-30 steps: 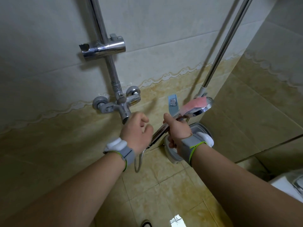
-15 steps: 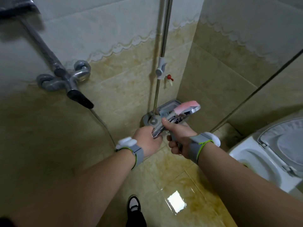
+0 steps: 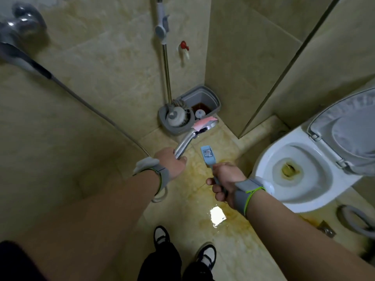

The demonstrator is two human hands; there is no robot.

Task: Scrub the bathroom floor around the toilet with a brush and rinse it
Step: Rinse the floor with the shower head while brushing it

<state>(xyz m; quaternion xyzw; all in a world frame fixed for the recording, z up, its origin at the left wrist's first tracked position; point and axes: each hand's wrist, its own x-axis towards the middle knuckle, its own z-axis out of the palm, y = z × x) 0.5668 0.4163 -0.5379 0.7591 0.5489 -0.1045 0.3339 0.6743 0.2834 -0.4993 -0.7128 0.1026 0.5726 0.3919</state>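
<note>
Beige marbled tiles covered the walls (image 3: 105, 57) and the floor (image 3: 239, 256), which was wet, yellow-brown in patches, with a bright glare (image 3: 217, 216) of light on it. A grey mop bucket (image 3: 212, 97) stood in the far corner, the mop (image 3: 176, 117) in it, its pole rising along the wall. A red tap (image 3: 183, 45) stuck out above. A white toilet (image 3: 265, 169) stood at the right, lid up.

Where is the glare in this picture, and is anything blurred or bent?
Head view: glare sits as one white patch on the shiny floor between the forearms; the tap at upper left is smeared by blur, while the shower head and brush read fairly sharp; the wide lens splays the wall edges and stretches the toilet; the left wall lies in shadow.
</note>
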